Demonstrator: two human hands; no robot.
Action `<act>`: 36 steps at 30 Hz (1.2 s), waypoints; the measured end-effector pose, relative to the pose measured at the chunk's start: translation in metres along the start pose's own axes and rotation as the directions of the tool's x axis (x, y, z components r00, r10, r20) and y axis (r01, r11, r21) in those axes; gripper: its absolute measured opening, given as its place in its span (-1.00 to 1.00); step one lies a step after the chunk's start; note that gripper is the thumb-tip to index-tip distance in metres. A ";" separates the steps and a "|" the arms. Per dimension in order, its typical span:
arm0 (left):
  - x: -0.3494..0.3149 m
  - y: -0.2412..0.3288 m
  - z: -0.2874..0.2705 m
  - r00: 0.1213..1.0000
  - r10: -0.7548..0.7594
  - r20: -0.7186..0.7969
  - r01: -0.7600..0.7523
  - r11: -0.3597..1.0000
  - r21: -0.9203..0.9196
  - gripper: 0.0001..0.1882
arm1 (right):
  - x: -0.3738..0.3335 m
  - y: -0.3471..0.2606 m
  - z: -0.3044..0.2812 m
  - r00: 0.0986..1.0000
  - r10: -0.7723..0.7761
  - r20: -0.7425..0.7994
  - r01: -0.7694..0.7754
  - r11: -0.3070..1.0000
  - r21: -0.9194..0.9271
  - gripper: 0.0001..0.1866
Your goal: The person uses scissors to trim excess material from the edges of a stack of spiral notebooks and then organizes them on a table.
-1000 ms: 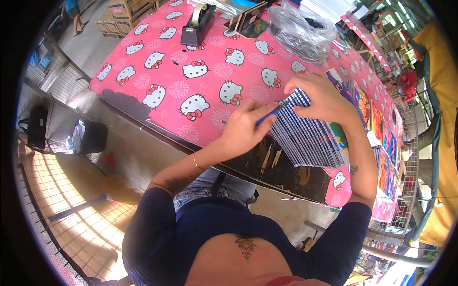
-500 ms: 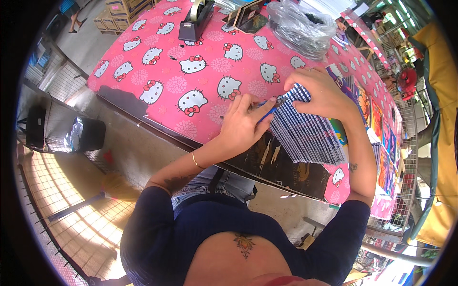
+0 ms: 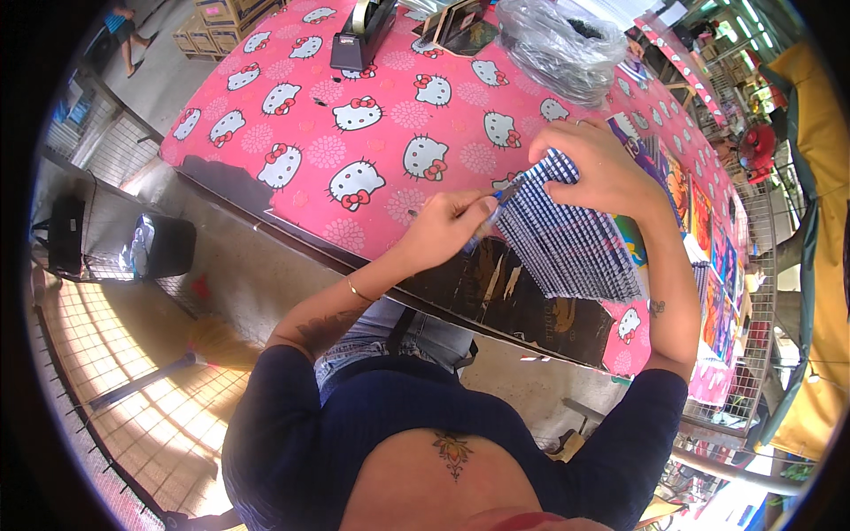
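Observation:
A stack of spiral-bound notebooks [image 3: 571, 243] stands in front of me, its blue-and-white ridged binding edges facing up. My right hand [image 3: 606, 173] curves over the far end, fingers on the far side and thumb on the ridges, holding the stack. My left hand [image 3: 452, 228] is closed around small blue-handled pliers [image 3: 506, 189]. Their dark tip is at the left edge of the stack near its far end; whether it grips a wire end is too small to tell. Under the near part of the stack lies a dark brown cardboard sheet [image 3: 505, 296].
On the pink patterned table [image 3: 328, 181] stand a black tape dispenser [image 3: 356, 46] and a dark folding stand [image 3: 462, 31]. A clear plastic bag [image 3: 567, 57] lies beyond my right hand. Colourful booklets [image 3: 699, 217] cover the right side. A black bin [image 3: 166, 248] hangs at the left.
My left hand has drawn a little toward me and turned, with the pliers' handles now closer together in the fist. The right hand and the notebooks have hardly moved.

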State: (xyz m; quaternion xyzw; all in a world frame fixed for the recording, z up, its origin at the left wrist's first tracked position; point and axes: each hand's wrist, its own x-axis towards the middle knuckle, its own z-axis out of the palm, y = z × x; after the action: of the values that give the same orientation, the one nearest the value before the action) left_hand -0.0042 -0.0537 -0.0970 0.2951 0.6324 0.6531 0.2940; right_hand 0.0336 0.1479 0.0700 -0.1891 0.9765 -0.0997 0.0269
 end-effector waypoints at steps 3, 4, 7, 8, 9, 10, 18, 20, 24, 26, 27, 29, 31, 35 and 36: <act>-0.003 0.006 0.008 0.982 -0.187 0.016 0.174 0.877 -0.449 -0.73 | -0.001 0.001 0.001 1.000 -0.010 -0.010 0.010 1.000 0.000 -0.72; -0.004 0.007 0.008 0.995 -0.003 -0.097 -0.016 0.981 -0.191 -0.72 | -0.001 0.001 0.001 1.000 -0.010 -0.015 0.011 1.000 0.009 -0.72; -0.006 0.008 0.009 0.867 0.482 -0.127 -0.353 0.774 0.525 -0.65 | -0.001 0.001 0.000 1.000 0.001 -0.002 -0.001 1.000 0.010 -0.72; -0.007 0.007 0.008 0.832 0.546 -0.095 -0.359 0.662 0.658 -0.60 | 0.000 0.000 0.000 1.000 0.006 0.006 -0.006 1.000 0.008 -0.71; -0.009 0.006 0.006 0.796 0.603 -0.051 -0.352 0.530 0.772 -0.56 | 0.000 0.000 -0.001 1.000 0.005 0.014 -0.005 1.000 0.000 -0.70; -0.008 0.003 0.005 0.927 0.354 -0.123 -0.267 0.855 0.445 -0.56 | -0.001 0.000 -0.002 1.000 0.004 0.023 -0.004 1.000 -0.007 -0.69; -0.007 0.002 0.002 0.975 -0.192 0.111 0.221 0.883 -0.414 -0.52 | -0.001 0.001 -0.001 0.999 0.008 0.031 -0.008 1.000 0.001 -0.69; -0.007 0.001 0.004 0.975 -0.187 0.120 0.220 0.877 -0.427 -0.52 | 0.000 0.000 -0.001 1.000 0.016 0.023 -0.016 1.000 0.012 -0.71; -0.005 -0.003 0.005 0.971 -0.187 0.150 0.235 0.862 -0.449 -0.53 | -0.001 0.000 -0.001 1.000 0.002 0.005 -0.002 1.000 0.019 -0.71; -0.004 -0.005 0.005 0.969 -0.186 0.161 0.241 0.845 -0.478 -0.53 | -0.001 -0.001 -0.001 1.000 0.004 0.007 -0.004 1.000 0.025 -0.72; -0.004 -0.008 0.006 0.969 -0.188 0.162 0.244 0.831 -0.499 -0.53 | -0.001 -0.001 -0.001 1.000 0.007 0.009 -0.007 1.000 0.020 -0.72; -0.004 -0.011 0.007 0.970 -0.188 0.156 0.242 0.822 -0.516 -0.54 | -0.001 -0.002 -0.001 1.000 0.013 0.013 -0.013 1.000 0.010 -0.72; -0.003 -0.011 0.008 0.973 -0.185 0.141 0.231 0.831 -0.507 -0.54 | 0.000 -0.001 -0.001 1.000 0.009 0.014 -0.009 1.000 0.001 -0.72; -0.004 -0.010 0.008 0.976 -0.183 0.120 0.218 0.839 -0.498 -0.55 | -0.001 -0.001 -0.001 1.000 0.007 0.016 -0.007 1.000 0.003 -0.72; -0.005 -0.009 0.008 0.975 -0.191 0.111 0.221 0.847 -0.484 -0.55 | -0.001 -0.001 -0.001 1.000 0.002 0.008 -0.002 1.000 0.003 -0.72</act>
State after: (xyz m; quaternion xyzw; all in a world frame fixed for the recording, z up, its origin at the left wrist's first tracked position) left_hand 0.0053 -0.0517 -0.1055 0.1598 0.4635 0.7487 0.4462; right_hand 0.0342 0.1478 0.0709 -0.1885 0.9764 -0.1005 0.0312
